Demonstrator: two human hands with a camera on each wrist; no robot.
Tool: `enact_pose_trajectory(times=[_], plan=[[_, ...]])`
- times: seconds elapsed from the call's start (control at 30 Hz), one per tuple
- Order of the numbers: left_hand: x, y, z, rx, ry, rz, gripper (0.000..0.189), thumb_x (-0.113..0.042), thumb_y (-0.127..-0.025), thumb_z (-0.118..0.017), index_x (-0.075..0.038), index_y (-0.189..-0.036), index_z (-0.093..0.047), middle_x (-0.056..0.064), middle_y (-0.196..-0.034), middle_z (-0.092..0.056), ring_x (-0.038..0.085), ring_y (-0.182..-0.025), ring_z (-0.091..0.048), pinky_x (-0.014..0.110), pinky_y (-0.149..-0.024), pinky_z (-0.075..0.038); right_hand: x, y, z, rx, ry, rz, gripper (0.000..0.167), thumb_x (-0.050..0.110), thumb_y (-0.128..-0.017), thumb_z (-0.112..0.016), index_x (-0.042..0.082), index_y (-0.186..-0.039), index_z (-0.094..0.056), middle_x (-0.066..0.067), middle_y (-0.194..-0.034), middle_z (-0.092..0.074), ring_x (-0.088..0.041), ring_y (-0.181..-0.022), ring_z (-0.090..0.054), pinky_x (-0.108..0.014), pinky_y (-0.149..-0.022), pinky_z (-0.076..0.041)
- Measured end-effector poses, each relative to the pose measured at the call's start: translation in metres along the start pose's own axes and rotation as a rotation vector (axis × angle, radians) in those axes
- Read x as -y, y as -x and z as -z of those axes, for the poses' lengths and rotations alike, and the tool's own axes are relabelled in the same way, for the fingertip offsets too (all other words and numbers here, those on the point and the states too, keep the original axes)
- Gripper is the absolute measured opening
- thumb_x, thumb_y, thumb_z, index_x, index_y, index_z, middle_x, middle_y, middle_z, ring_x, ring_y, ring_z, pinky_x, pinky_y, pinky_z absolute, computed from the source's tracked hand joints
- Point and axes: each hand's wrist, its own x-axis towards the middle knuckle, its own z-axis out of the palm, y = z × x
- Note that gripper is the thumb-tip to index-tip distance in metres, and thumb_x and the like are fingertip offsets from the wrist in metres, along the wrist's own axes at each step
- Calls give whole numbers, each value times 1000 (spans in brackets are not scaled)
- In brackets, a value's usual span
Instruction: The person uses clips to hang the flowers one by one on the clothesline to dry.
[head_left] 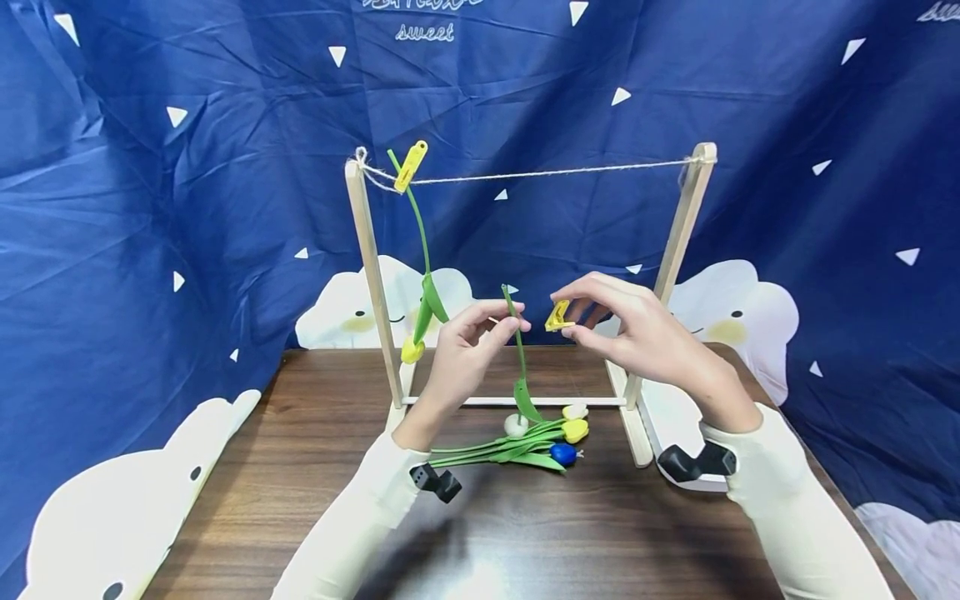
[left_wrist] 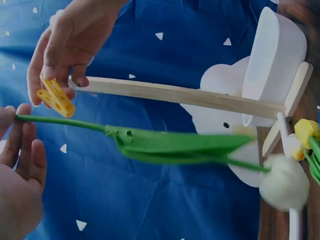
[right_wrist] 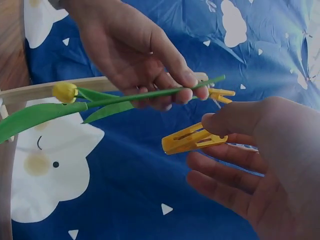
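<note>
My left hand [head_left: 507, 326] pinches the green stem [head_left: 518, 342] of a white tulip [head_left: 516, 425], which hangs head down just above the table. In the left wrist view my left fingertips [left_wrist: 14, 120] grip the stem's end [left_wrist: 60, 121]. Just to the right, my right hand [head_left: 572, 322] pinches a yellow clothespin [head_left: 558, 316], a short gap from the stem tip. The right wrist view shows that clothespin [right_wrist: 192, 139] between my thumb and fingers, below the stem [right_wrist: 150, 94]. Both hands are in front of a wooden rack [head_left: 369, 250] with a string [head_left: 555, 173] across its top.
A second yellow clothespin [head_left: 410, 166] at the string's left end holds a yellow tulip [head_left: 412, 350] hanging head down. Several more tulips [head_left: 525, 448] lie on the brown table [head_left: 315, 467] by the rack's base. A white container [head_left: 660, 421] stands at the rack's right foot. Blue cloth hangs behind.
</note>
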Motion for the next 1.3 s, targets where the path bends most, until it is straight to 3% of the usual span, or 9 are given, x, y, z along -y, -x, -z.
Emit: enact_pose_trajectory(times=[0.2,0.4,0.6,0.7,1.0,1.13,1.3], plan=[[-5,-12,3,-7,-24,-13,23,-7,-106,-65,3,-126,-71,25,-102,-77,16,-96,-75,33,-83,-60,7,-13,1,-50,16,16,42,3,-91,-83,13,-130,-71,3,-109,-75,-10,-89,-71,-16,-78,-53],[-9,-25,5,-58,3,-23,24,-5,-106,-63,6,-126,-70,23,-101,-76,15,-92,-74,26,-79,-58,12,-27,3,-72,30,23,39,6,-91,-83,11,-129,-72,2,-109,-74,-8,-90,-68,-16,-79,-54],[-13,-41,6,-125,24,-47,25,-3,-106,-62,9,-126,-69,-5,-97,-77,9,-90,-73,23,-80,-58,19,-47,5,-88,30,37,37,9,-93,-82,11,-128,-72,0,-112,-73,-9,-91,-69,-17,-74,-54],[-15,-51,6,-156,36,-60,25,-3,-106,-62,10,-126,-69,-12,-96,-76,7,-90,-72,22,-80,-57,24,-58,7,-111,36,40,35,11,-94,-82,12,-128,-73,-1,-111,-74,-10,-90,-69,-18,-71,-52],[-22,-80,12,-251,88,-97,28,-4,-107,-62,12,-129,-67,-13,-94,-76,8,-86,-69,22,-79,-53,33,-92,16,-192,-1,30,30,12,-94,-83,10,-124,-77,-4,-109,-76,-13,-92,-70,-22,-75,-54],[-24,-89,15,-285,117,-98,29,-5,-107,-62,10,-131,-67,-10,-95,-76,9,-84,-69,23,-80,-56,38,-105,20,-233,-13,8,29,14,-94,-83,11,-122,-79,-4,-105,-77,-12,-91,-70,-23,-77,-54],[-26,-96,17,-320,161,-83,29,-7,-109,-60,9,-132,-67,-5,-92,-72,8,-76,-67,21,-69,-59,40,-120,23,-286,-51,-31,26,14,-93,-85,8,-117,-81,-6,-102,-78,-8,-89,-68,-21,-77,-53]])
